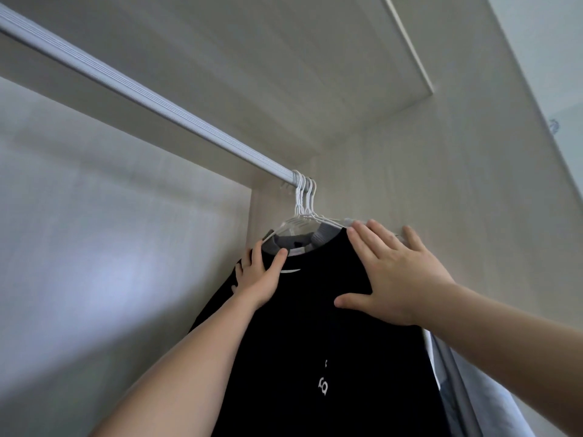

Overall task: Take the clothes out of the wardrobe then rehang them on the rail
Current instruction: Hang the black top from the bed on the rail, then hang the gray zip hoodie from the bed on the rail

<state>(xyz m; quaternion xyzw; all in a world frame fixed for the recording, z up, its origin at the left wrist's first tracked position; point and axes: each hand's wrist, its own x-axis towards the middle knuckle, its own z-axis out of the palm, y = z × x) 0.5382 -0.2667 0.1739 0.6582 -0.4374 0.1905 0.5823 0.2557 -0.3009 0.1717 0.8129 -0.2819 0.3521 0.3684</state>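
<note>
Black shirt (315, 326) hangs on the rail (151, 96) at its far right end, close to the wardrobe wall (441, 184), among several bunched white hangers (304, 197).

Risk: the hooks touch, so lifting one may drag or unhook its neighbours. An uneven pull could slide the shirt off its hanger.

Left grip (258, 275) clasps the shirt's left shoulder, fingers curled behind the fabric, thumb in front by the collar.

Right grip (397, 279) is released: flat, fingers spread, pressing the right shoulder.

Pale garment (457, 389) hangs just behind.
</note>
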